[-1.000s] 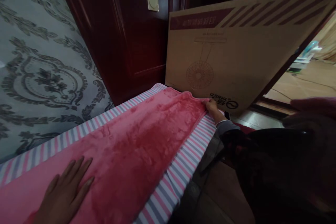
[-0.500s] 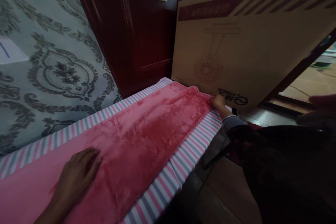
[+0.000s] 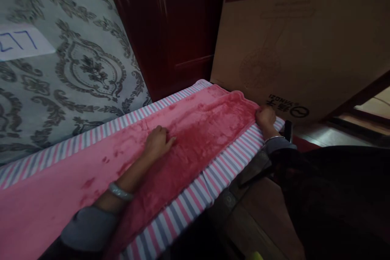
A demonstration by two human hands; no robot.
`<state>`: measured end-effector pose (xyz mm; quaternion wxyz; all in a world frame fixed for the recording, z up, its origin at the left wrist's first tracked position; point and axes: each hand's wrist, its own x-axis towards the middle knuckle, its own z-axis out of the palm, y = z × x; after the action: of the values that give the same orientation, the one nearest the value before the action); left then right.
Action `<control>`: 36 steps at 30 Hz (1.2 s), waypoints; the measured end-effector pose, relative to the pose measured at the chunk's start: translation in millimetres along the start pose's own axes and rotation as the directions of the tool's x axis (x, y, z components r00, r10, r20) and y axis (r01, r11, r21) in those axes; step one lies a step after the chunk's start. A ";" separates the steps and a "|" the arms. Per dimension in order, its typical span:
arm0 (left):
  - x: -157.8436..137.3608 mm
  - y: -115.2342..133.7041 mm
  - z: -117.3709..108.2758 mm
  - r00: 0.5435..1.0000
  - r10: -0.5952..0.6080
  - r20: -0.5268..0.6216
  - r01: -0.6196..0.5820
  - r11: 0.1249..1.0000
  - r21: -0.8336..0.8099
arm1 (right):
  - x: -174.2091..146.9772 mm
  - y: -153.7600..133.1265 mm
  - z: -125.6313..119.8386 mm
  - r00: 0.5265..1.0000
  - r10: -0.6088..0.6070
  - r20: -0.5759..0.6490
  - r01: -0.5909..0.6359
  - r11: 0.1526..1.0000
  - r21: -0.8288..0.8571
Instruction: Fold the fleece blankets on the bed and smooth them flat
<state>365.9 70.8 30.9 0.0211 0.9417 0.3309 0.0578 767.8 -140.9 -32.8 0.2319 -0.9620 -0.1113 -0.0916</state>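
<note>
A pink plush blanket (image 3: 210, 130) lies along a narrow surface over a pink, grey and white striped sheet (image 3: 234, 150). Its fold runs lengthwise, and the nap shows darker on the near side. My left hand (image 3: 157, 142) rests on the blanket's middle, thumb apart from the fingers, palm down, holding nothing. At the far right corner my right hand (image 3: 265, 117) has its fingers closed on the blanket's edge. Both wrists wear a silvery bangle.
A large cardboard box (image 3: 292, 57) stands upright just behind the far end. Beside it is a dark red glossy wood panel (image 3: 185, 24). Patterned wallpaper (image 3: 94, 65) with a white paper label (image 3: 24, 42) borders the left side. Floor tiles (image 3: 258, 215) show below.
My left hand has slid forward and right along the blanket, toward its middle. My right hand keeps its hold on the corner. The camera view has shifted.
</note>
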 end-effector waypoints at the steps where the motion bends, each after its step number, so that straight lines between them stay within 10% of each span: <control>1: 6.1 4.7 2.8 1.000 -0.017 0.023 0.016 1.000 0.023 | -1.2 0.8 0.7 1.000 -0.006 -0.006 0.006 1.000 -0.002; 13: 18.6 7.2 10.3 0.977 -0.155 -0.147 0.159 0.987 0.018 | 6.2 8.0 9.1 0.999 -0.025 -0.038 0.027 0.999 0.048; 25: 2.2 21.8 11.8 0.997 0.061 -0.044 -0.056 0.993 0.102 | 6.3 5.1 9.4 0.994 0.048 -0.101 -0.025 0.975 0.222; 30: -20.9 33.1 35.7 0.891 0.441 -0.105 -0.442 0.897 0.018 | 9.8 4.4 10.9 0.990 0.084 -0.111 -0.059 0.974 0.217; 36: -28.9 19.4 74.7 0.866 0.485 -0.124 -0.489 0.872 0.000 | 10.8 3.7 15.3 0.987 0.091 -0.132 -0.064 0.978 0.196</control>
<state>364.8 37.5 -44.5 0.0009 0.9890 0.0825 0.1228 781.0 -135.1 -45.4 0.3339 -0.9301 -0.0651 -0.1389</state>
